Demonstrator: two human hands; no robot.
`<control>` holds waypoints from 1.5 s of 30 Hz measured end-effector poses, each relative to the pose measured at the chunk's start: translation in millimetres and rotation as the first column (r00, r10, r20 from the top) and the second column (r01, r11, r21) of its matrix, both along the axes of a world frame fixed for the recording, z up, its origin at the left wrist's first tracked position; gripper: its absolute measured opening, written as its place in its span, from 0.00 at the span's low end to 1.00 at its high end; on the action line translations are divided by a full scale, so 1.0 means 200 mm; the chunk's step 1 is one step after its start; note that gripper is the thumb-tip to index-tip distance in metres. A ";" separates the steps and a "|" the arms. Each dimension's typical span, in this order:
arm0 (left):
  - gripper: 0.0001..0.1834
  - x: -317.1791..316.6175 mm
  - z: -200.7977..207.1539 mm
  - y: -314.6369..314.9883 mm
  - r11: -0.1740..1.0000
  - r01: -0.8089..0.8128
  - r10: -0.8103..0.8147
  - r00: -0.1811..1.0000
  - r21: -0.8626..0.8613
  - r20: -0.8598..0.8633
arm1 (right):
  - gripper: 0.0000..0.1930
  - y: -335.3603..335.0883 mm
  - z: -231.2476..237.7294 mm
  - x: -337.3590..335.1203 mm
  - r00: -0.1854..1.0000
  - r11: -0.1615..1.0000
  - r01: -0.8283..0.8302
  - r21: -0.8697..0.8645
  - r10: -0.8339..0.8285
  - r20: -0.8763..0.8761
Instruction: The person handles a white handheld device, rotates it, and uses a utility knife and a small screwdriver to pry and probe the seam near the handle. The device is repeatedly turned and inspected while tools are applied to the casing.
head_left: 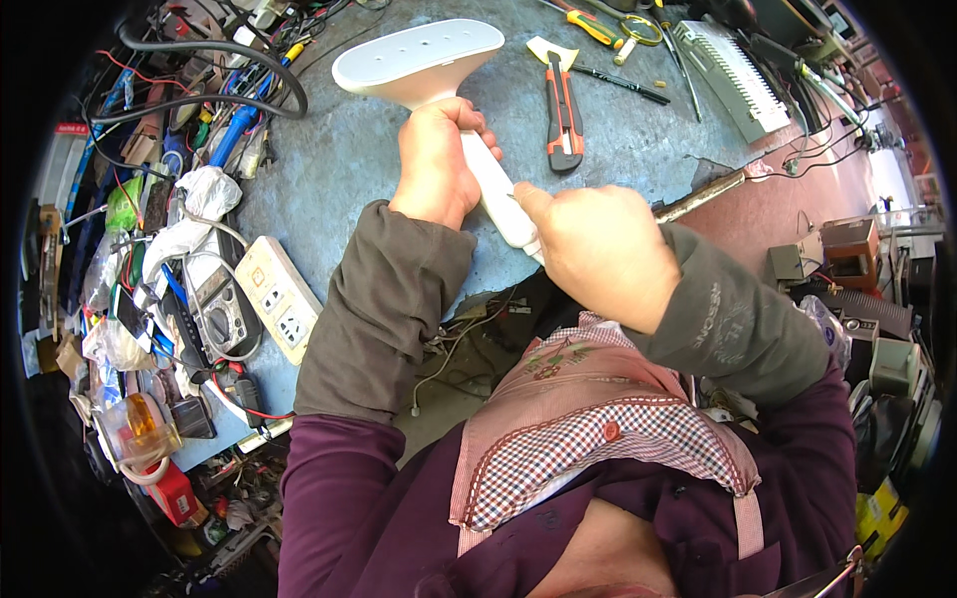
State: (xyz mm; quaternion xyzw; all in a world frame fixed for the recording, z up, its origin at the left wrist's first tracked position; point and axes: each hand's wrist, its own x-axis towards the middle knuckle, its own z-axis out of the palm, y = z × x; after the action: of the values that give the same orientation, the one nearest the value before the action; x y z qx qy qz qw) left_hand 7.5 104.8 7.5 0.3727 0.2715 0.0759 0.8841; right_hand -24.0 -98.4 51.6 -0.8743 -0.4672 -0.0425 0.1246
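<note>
A white garment steamer [419,58], with a wide flat oval head and a slim handle, is held over the blue worktop [349,169]. Several small holes show in its head, which points away from me to the upper left. My left hand [439,164] wraps round the handle just below the neck. At the handle's near end, my right hand [604,244] is closed, its thumb and fingers pressing on the white plastic. Its palm side is hidden, so anything small inside it cannot be seen. A red and black utility knife [564,115] lies just beyond the handle.
A black pen [623,85], a screwdriver [683,70] and orange-handled pliers [594,28] lie at the back right, beside a grey finned case [733,80]. On the left are a power strip [277,299], a multimeter [227,314] and tangled cables [209,100].
</note>
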 end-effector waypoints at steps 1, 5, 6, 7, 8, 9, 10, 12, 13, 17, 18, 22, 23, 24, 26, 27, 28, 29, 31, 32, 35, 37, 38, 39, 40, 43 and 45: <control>0.10 0.00 0.00 0.00 1.000 -0.011 0.011 1.000 0.004 -0.002 | 0.07 0.01 -0.02 -0.03 0.999 0.999 0.037 -0.005 -0.037 0.025; 0.10 0.00 0.00 0.01 1.000 0.000 0.000 1.000 0.003 0.011 | 0.08 0.05 -0.04 -0.06 0.994 0.993 0.109 0.050 -0.110 0.022; 0.10 0.00 0.00 0.01 1.000 -0.005 0.005 1.000 0.005 0.011 | 0.10 0.05 -0.04 -0.07 0.993 0.992 0.115 0.052 -0.116 0.003; 0.10 0.00 0.00 0.01 1.000 -0.010 0.010 1.000 0.000 0.015 | 0.12 0.05 -0.05 -0.07 0.993 0.991 0.121 0.048 -0.121 -0.012; 0.10 0.00 0.00 0.01 1.000 -0.014 0.014 1.000 -0.004 0.006 | 0.15 0.04 -0.05 -0.07 0.992 0.991 0.128 0.043 -0.126 -0.028; 0.09 0.00 0.01 0.00 1.000 -0.018 0.018 1.000 -0.008 -0.003 | 0.15 0.04 -0.06 -0.07 0.989 0.988 0.146 0.049 -0.145 -0.025; 0.09 -0.01 0.01 0.00 1.000 -0.029 0.028 1.000 -0.011 -0.014 | 0.16 0.04 -0.06 -0.09 0.987 0.986 0.160 0.056 -0.159 -0.025; 0.09 -0.01 0.00 0.01 1.000 -0.026 0.026 1.000 -0.015 0.007 | 0.17 0.05 -0.08 -0.11 0.984 0.981 0.177 0.077 -0.177 -0.009; 0.09 -0.01 -0.01 0.01 1.000 -0.022 0.022 1.000 -0.016 0.017 | 0.18 0.05 -0.08 -0.12 0.983 0.979 0.184 0.090 -0.185 0.007; 0.09 -0.01 -0.01 0.01 0.999 -0.047 0.047 0.999 -0.019 0.004 | 0.20 0.05 -0.09 -0.13 0.979 0.974 0.199 0.113 -0.203 0.023; 0.09 -0.01 -0.01 0.00 0.998 -0.055 0.055 0.998 -0.015 0.003 | 0.20 0.05 -0.10 -0.13 0.979 0.972 0.199 0.125 -0.202 0.019; 0.09 -0.02 0.02 -0.02 0.997 -0.079 0.080 0.997 0.009 -0.010 | 0.19 0.05 -0.11 -0.13 0.978 0.963 0.206 0.172 -0.207 -0.010; 0.09 -0.02 0.02 -0.02 0.997 -0.078 0.078 0.997 0.010 -0.005 | 0.19 0.05 -0.11 -0.13 0.978 0.961 0.208 0.183 -0.207 -0.020; 0.09 -0.02 0.01 -0.01 0.997 -0.076 0.076 0.997 0.011 0.001 | 0.18 0.05 -0.12 -0.12 0.976 0.958 0.217 0.186 -0.213 -0.041; 0.10 -0.01 0.01 -0.01 0.997 -0.075 0.075 0.997 0.009 0.007 | 0.17 0.05 -0.11 -0.12 0.971 0.953 0.235 0.190 -0.223 -0.082; 0.10 -0.01 0.01 -0.01 0.997 -0.075 0.075 0.997 0.006 0.008 | 0.16 0.05 -0.11 -0.11 0.964 0.944 0.254 0.210 -0.228 -0.137; 0.10 -0.01 0.00 -0.01 0.997 -0.076 0.076 0.997 0.004 0.008 | 0.16 0.05 -0.10 -0.11 0.954 0.934 0.272 0.230 -0.231 -0.192; 0.10 -0.01 0.00 -0.01 0.997 -0.080 0.080 0.997 0.002 0.004 | 0.15 0.06 -0.10 -0.11 0.941 0.924 0.292 0.248 -0.231 -0.246; 0.10 -0.01 0.00 -0.01 0.996 -0.085 0.085 0.996 -0.004 -0.004 | 0.14 0.05 -0.12 -0.09 0.949 0.913 0.273 0.302 -0.204 -0.242; 0.10 -0.01 0.00 -0.02 0.997 -0.073 0.074 0.997 0.012 -0.008 | 0.14 0.05 -0.13 -0.08 0.952 0.906 0.265 0.329 -0.191 -0.239; 0.11 -0.01 0.01 -0.02 0.997 -0.067 0.067 0.998 0.032 -0.011 | 0.13 0.05 -0.14 -0.07 0.935 0.889 0.290 0.356 -0.183 -0.304; 0.11 -0.01 0.00 -0.02 0.995 -0.098 0.098 0.995 0.009 -0.001 | 0.14 0.04 -0.15 -0.06 0.907 0.878 0.316 0.358 -0.170 -0.385; 0.11 0.00 -0.01 -0.01 0.995 -0.098 0.098 0.995 0.008 0.001 | 0.14 0.04 -0.15 -0.05 0.891 0.873 0.330 0.359 -0.162 -0.425; 0.12 0.00 -0.02 -0.01 0.995 -0.099 0.098 0.995 0.006 0.003 | 0.14 0.03 -0.14 -0.05 0.877 0.877 0.336 0.344 -0.159 -0.453; 0.12 0.00 -0.02 -0.01 0.995 -0.099 0.099 0.995 0.005 0.004 | 0.15 0.03 -0.13 -0.05 0.862 0.880 0.343 0.329 -0.156 -0.481; 0.12 -0.01 -0.01 -0.02 0.995 -0.096 0.096 0.995 0.000 0.011 | 0.16 0.03 -0.11 -0.04 0.835 0.882 0.353 0.313 -0.146 -0.530; 0.12 -0.01 -0.01 -0.02 0.996 -0.093 0.093 0.995 0.002 0.016 | 0.16 0.03 -0.12 -0.04 0.827 0.878 0.356 0.320 -0.137 -0.545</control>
State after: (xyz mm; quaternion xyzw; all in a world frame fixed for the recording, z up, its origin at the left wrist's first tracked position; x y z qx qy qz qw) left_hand 5.3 101.2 6.3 0.3600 0.2815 0.1205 0.8813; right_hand -31.7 -92.6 28.5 -0.8624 -0.2790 0.0759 0.4155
